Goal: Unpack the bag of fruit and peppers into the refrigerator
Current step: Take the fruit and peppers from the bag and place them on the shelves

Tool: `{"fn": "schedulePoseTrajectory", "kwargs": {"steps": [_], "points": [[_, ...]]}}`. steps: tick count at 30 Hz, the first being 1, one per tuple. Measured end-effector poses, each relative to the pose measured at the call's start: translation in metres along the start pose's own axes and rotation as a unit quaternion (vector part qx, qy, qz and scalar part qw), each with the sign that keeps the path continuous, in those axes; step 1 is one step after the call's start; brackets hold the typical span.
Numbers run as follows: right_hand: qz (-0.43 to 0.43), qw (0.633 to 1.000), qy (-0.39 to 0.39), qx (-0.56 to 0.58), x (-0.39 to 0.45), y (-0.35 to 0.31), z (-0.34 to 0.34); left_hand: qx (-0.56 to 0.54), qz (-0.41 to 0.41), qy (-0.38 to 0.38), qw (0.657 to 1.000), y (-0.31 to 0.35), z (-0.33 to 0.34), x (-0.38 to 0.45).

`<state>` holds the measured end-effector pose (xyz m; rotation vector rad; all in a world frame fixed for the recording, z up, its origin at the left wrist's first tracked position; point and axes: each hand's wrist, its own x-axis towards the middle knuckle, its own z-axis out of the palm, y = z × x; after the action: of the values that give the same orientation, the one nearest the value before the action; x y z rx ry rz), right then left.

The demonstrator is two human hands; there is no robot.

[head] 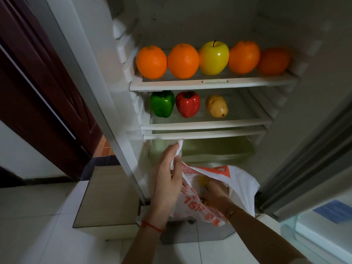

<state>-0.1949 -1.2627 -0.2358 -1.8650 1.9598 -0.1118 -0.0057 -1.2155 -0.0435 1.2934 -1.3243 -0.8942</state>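
A: Where does the bag (207,189) sit against the hands?

B: Low, in front of the open refrigerator (209,82), just below the bottom shelf. The left hand (169,180) holds the bag's handle up, fingers pinched narrow on the white plastic. The right hand (213,189) is down inside the mouth of the bag.

A: So the right hand is nearer whatever is left?

B: Yes. A yellowish piece (202,180) shows through the plastic just beside its fingers, but I cannot tell whether that grip is closed on it.

A: And the shelves?

B: Four oranges and a yellow apple (213,58) line the upper shelf; a green pepper (162,103), a red pepper (187,104) and a pear (216,106) sit on the middle one, with free room to the pear's right. The lift would go up and away from the bag
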Motion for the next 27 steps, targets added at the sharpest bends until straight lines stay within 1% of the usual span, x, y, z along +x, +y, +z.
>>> {"fn": "schedulePoseTrajectory", "kwargs": {"steps": [1,4,6,8,10,16,23,25,27], "points": [[0.011,1.0,0.013,-0.005,0.002,0.0,0.002,-0.001,0.0,-0.003,1.0,0.0,0.0,0.001],[0.038,0.997,-0.012,0.068,0.003,-0.011,-0.006,-0.005,-0.003,-0.004,1.0,0.0,-0.001,0.001],[0.026,0.995,-0.015,0.091,-0.004,-0.023,-0.015,-0.005,-0.007,-0.005,1.0,-0.001,-0.003,0.0],[0.018,0.995,-0.008,0.098,-0.006,-0.028,-0.018,-0.009,-0.007,-0.004,1.0,-0.001,-0.004,-0.002],[0.033,0.993,-0.025,0.111,-0.005,-0.035,-0.022,-0.01,-0.01,-0.006,1.0,-0.001,-0.006,-0.003],[0.055,0.986,-0.036,0.155,-0.016,-0.045,-0.04,0.001,-0.004,-0.013,1.0,-0.002,-0.012,-0.008],[0.081,0.976,0.009,0.202,-0.066,-0.048,-0.08,0.011,0.037,-0.038,0.999,0.008,-0.003,-0.019],[0.095,0.967,0.02,0.237,-0.083,-0.044,-0.093,0.013,0.052,-0.053,0.997,0.011,0.005,-0.022],[0.113,0.95,0.023,0.292,-0.099,-0.036,-0.104,0.02,0.06,-0.066,0.996,0.015,0.013,-0.026]]}}
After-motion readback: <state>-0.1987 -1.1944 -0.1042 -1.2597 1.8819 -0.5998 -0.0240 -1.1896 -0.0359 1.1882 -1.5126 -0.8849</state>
